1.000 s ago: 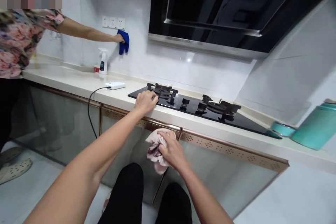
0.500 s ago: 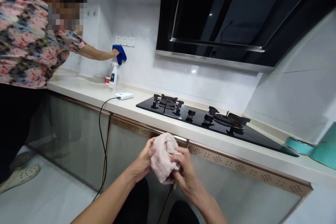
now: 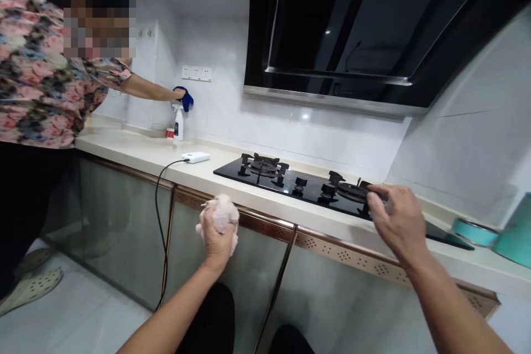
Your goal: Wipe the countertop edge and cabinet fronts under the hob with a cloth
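My left hand [image 3: 219, 240] is closed round a crumpled pale pink cloth [image 3: 224, 213], in front of the cabinet doors and just below the counter edge. Over the right side of the black gas hob [image 3: 274, 191], my right hand [image 3: 398, 218] reaches out with thumb and fingers apart. Its fingertips are at the right burner's pan support [image 3: 352, 191]; whether they touch it I cannot tell. The left burner [image 3: 264, 167] stands farther off, with its own black support.
A black range hood [image 3: 332, 27] overhangs the hob. Along the counter [image 3: 124, 144] are a white device [image 3: 196, 157] with a black cable [image 3: 156, 204], a spray bottle [image 3: 178, 124] and a teal container [image 3: 475, 231]. At left, another person [image 3: 41, 77] holds a blue cloth [image 3: 187, 100] against the wall.
My right hand has let go of the pink cloth and moved right to the right burner. My left hand keeps the cloth, shifted left. The other person's blue cloth has moved down the wall.
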{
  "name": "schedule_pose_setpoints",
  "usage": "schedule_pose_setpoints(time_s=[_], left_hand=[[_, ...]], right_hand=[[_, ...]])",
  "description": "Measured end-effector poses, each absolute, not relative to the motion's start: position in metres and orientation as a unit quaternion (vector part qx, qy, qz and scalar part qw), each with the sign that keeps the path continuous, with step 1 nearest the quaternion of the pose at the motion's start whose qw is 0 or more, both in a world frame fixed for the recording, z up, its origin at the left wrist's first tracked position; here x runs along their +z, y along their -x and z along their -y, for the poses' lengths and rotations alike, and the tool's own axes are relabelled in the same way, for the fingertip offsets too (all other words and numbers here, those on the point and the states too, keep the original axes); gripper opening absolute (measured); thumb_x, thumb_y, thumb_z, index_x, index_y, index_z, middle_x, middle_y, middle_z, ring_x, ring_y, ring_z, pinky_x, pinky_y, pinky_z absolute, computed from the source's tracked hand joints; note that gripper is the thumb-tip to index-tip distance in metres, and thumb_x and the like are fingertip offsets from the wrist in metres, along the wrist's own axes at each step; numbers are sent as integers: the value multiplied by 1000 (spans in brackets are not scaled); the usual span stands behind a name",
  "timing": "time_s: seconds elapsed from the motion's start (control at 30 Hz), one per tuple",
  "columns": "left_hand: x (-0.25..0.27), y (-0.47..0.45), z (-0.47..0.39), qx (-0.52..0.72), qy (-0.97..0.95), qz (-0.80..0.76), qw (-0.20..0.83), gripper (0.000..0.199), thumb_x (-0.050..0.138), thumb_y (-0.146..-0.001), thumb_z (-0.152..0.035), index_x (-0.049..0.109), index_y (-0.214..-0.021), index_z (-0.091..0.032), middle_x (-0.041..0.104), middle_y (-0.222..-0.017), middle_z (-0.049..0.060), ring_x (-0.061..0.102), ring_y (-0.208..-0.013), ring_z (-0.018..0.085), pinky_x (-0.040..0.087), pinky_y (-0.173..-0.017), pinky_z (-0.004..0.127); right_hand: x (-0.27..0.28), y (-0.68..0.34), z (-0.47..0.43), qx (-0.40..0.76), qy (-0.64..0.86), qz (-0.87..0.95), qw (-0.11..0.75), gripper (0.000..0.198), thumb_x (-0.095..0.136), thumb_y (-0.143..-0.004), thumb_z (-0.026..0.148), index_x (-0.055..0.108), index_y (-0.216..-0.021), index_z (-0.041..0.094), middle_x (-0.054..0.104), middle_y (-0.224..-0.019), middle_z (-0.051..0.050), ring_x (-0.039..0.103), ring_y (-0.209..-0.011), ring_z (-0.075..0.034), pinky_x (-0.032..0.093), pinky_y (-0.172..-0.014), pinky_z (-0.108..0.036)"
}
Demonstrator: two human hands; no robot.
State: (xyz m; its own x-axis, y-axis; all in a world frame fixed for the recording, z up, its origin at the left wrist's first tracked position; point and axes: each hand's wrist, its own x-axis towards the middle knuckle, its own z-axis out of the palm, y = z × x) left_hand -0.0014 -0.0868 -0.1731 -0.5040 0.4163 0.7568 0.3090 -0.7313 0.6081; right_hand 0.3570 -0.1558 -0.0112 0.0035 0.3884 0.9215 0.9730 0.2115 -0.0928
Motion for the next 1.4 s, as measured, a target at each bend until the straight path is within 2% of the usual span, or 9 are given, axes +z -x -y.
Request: schedule_pose_setpoints(time_s=[0.1,0.2,0.4,0.57,0.73,0.9,1.17,1.3,1.4], left_hand=[[-188,-35,74,666,-659,-321,-138,57,68,-74,-17,53,-127,-29,55,-126,8,51,-119,30,42,-104,47],[-208,-94,70,581,-699,-355,-219,50,67,-77,-18,60,-125,-33,53,-130,8,47,-117,33,39,-100,48],[-209,-169,86,406,-825,-202,-338,45,51,-97,-35,51,-141,-36,45,-152,3,47,-120,26,37,-89,41],[-189,-156,85,352,-859,-203,-311,44,49,-95,-31,56,-137,-21,51,-148,10,46,-126,26,36,-95,45],[-190,-82,64,337,-871,-263,-242,64,63,-82,-41,52,-143,-24,55,-143,12,44,-127,33,29,-105,48],[-181,29,48,343,-815,-420,-201,73,72,-69,-37,55,-139,-28,53,-145,12,41,-129,39,26,-106,52],[-166,156,29,367,-688,-575,-247,65,66,-74,-31,53,-136,-19,53,-142,14,44,-128,36,32,-104,47],[-167,155,24,433,-624,-606,-236,52,61,-79,-32,57,-129,-18,58,-136,13,46,-127,34,33,-103,46],[-169,119,31,444,-637,-591,-220,50,64,-74,-32,61,-123,-19,60,-133,12,45,-125,36,32,-103,48]], right_hand=[[-15,-378,123,-263,662,606,354,48,34,-95,48,69,-106,18,66,-112,-15,58,-109,-33,47,-90,-47],[-29,-376,106,-197,713,627,244,52,29,-96,51,72,-103,23,67,-117,-11,60,-107,-31,46,-85,-42],[-32,-378,107,-186,714,635,229,52,30,-96,51,73,-109,24,66,-123,-10,61,-109,-29,46,-83,-38],[-33,-387,103,-181,701,647,239,51,32,-94,50,73,-109,23,67,-124,-10,62,-108,-31,47,-81,-40],[-36,-392,100,-164,693,657,247,51,33,-93,50,72,-110,24,65,-127,-10,60,-113,-32,46,-85,-43],[-34,-387,103,-155,699,654,245,50,32,-93,49,72,-108,24,65,-122,-10,60,-108,-32,46,-84,-43],[-34,-381,103,-175,691,649,266,49,34,-90,50,74,-100,23,68,-112,-11,61,-101,-31,46,-80,-43],[-33,-377,104,-169,700,641,263,47,37,-89,52,75,-98,26,67,-116,-10,61,-100,-33,46,-79,-45],[-31,-374,104,-170,712,630,258,45,40,-87,52,76,-99,27,68,-113,-10,62,-96,-33,46,-77,-45]])
